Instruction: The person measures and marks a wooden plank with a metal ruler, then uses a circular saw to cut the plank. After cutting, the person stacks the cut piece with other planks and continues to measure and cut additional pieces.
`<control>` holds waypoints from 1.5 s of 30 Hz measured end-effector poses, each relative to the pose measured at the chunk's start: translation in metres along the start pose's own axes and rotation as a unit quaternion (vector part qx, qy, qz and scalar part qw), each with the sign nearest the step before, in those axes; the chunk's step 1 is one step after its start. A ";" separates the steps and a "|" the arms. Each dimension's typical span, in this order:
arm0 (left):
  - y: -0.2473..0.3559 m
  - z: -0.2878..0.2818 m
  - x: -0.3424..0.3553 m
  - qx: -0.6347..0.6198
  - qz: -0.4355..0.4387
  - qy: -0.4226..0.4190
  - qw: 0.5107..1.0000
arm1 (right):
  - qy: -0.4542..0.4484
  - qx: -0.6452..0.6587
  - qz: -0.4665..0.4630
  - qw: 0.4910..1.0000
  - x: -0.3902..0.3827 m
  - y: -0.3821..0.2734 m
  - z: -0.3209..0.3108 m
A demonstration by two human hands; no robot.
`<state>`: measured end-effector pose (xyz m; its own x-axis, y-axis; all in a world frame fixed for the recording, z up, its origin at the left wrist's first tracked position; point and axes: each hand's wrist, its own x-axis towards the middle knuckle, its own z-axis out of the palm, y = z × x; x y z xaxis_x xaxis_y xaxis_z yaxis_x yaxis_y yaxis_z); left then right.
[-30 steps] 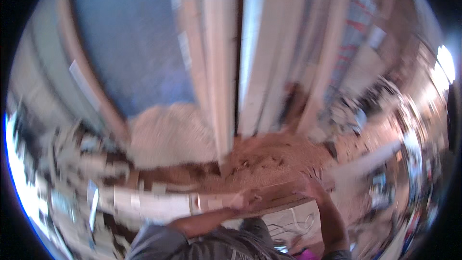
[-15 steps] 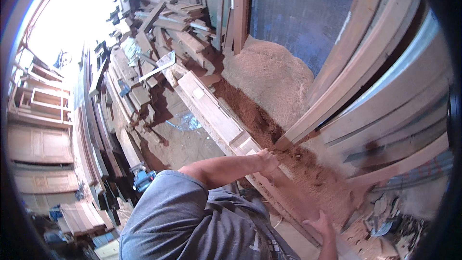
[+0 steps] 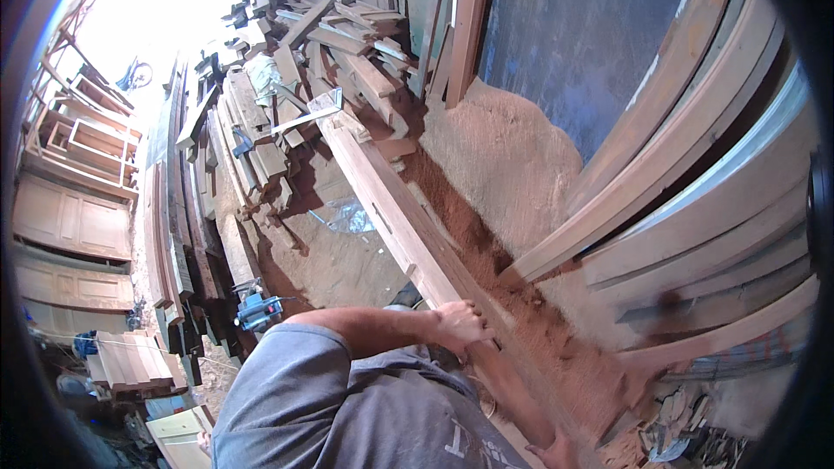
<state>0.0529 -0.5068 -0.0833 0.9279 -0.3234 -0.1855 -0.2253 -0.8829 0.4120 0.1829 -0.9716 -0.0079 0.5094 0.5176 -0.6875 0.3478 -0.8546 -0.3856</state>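
A long reddish wooden plank (image 3: 391, 217) lies on a sawdust-covered surface and runs from a pile of offcuts toward me. My left hand (image 3: 460, 326) sits on the plank's near part, with its fingers curled over the edge. My right hand (image 3: 556, 452) shows only partly at the lower edge of the picture. It touches the same plank closer to its end, and its grip is hidden. My grey-sleeved left arm and shoulder fill the lower middle of the view.
A heap of reddish sawdust (image 3: 504, 156) lies against a blue wall (image 3: 573, 26). Long boards and curved frames (image 3: 695, 208) lean at the right. Stacked timber (image 3: 287, 61) lies beyond the plank. A blue power tool (image 3: 259, 311) sits on the ground beside panelled wooden doors (image 3: 69, 226).
My head has swung from facing the wall and leaning boards to looking left along the plank. Both hands stay on the plank, and the left hand has barely shifted.
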 end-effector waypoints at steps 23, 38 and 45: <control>-0.077 -0.031 -0.090 0.095 -0.092 0.163 0.978 | 0.202 -0.211 0.012 0.956 -0.016 -0.020 0.030; 0.008 0.061 -0.014 -0.805 -0.402 0.303 0.312 | 0.261 -0.121 0.098 0.953 -0.011 0.057 0.054; 0.014 0.014 -0.041 -0.820 -0.303 0.357 0.329 | 0.353 -0.148 -0.073 0.921 -0.027 0.024 0.015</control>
<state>0.0077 -0.5109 -0.0822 0.6206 0.4226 -0.6605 -0.0149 0.8485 0.5290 0.1657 -1.0069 -0.0085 0.7883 0.6146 -0.0297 0.5996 -0.7782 -0.1868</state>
